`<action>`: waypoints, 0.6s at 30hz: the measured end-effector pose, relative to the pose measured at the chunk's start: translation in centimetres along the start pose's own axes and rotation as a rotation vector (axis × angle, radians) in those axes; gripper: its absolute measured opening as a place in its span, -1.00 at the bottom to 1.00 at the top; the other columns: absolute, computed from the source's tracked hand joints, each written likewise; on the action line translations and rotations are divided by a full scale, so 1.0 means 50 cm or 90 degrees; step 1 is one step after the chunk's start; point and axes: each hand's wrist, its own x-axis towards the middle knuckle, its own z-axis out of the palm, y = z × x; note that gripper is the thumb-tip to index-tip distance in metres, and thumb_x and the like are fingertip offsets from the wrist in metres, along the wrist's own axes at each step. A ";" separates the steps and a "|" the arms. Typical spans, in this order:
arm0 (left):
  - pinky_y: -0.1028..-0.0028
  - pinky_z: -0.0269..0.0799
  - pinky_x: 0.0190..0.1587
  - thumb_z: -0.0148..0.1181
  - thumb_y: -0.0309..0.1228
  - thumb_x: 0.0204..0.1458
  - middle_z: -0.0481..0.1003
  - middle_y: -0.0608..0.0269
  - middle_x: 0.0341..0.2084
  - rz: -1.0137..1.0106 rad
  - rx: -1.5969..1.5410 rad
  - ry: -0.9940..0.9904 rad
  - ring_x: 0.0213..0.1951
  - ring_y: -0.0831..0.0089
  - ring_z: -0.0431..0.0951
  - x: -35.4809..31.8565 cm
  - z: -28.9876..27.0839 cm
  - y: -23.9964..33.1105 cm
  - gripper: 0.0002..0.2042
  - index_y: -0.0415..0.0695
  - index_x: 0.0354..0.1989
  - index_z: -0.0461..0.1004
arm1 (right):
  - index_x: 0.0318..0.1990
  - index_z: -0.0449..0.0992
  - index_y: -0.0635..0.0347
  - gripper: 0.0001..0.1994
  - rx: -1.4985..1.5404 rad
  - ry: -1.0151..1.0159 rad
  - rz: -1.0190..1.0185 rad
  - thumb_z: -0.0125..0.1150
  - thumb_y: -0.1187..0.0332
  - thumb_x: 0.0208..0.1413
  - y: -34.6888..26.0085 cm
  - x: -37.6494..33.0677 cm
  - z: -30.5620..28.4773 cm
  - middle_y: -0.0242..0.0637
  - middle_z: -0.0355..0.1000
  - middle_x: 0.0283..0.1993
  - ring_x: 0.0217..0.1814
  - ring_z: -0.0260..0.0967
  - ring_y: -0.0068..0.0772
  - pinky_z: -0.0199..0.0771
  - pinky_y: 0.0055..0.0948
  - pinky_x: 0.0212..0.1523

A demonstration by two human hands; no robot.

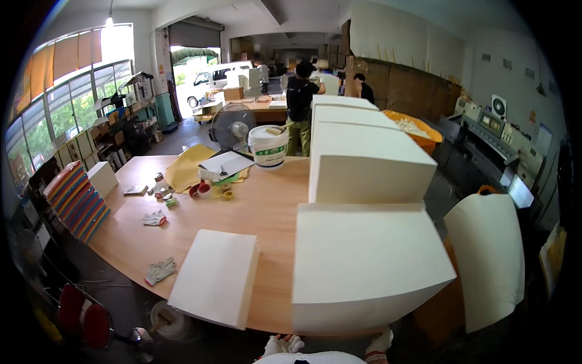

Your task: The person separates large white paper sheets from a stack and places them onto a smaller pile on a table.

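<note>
My left hand (281, 345) is at the lower edge of the view, in a white glove with some bare fingertips showing. Its fingers are loosely bent and apart, and I see nothing in them. My right hand (379, 343), also gloved in white, is below the near side of a large stack of white paper (370, 255); its fingers are mostly hidden, and whether it touches the stack I cannot tell. Left of that stack, a smaller stack of white paper (217, 273) lies by the table's near edge. Taller white paper stacks (370, 142) stand behind the large one.
On the wooden table (254, 212) are two work gloves (160, 271), a white bucket (268, 148), red tape rolls (199, 190) and yellow paper (189, 168). Colourful stacked sheets (76, 202) stand far left. A fan (233, 126) and a person (299, 100) are beyond; a stool (85, 315) is lower left.
</note>
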 end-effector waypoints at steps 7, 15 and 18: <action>0.08 0.45 -0.33 -0.14 0.16 0.23 0.43 0.00 -0.41 0.085 0.167 0.181 -0.34 0.19 0.46 -0.118 -0.084 0.147 -0.49 -0.12 -0.24 0.35 | -0.06 0.47 0.15 -0.77 -0.408 -0.382 -0.245 0.21 0.35 0.13 -0.011 -0.164 0.089 -0.27 0.41 -0.11 -0.02 0.39 -0.24 0.44 0.03 -0.02; 0.32 0.41 -0.42 -0.15 0.09 0.27 0.46 0.17 -0.52 0.147 0.226 0.329 -0.47 0.27 0.43 -0.216 0.033 0.148 -0.51 -0.11 -0.40 0.41 | -0.11 0.50 0.06 -0.84 -0.137 -0.380 0.002 0.13 0.29 0.21 -0.077 -0.168 0.135 -0.39 0.47 -0.32 -0.26 0.43 -0.36 0.54 -0.01 -0.11; 0.17 0.43 -0.28 -0.17 0.06 0.30 0.44 0.06 -0.36 0.102 0.223 0.324 -0.34 0.14 0.45 -0.176 -0.076 0.191 -0.53 -0.17 -0.26 0.35 | -0.06 0.43 0.13 -0.80 -0.563 -0.455 -0.362 0.15 0.31 0.20 -0.137 -0.241 0.136 -0.42 0.41 -0.31 -0.27 0.37 -0.42 0.54 -0.08 -0.11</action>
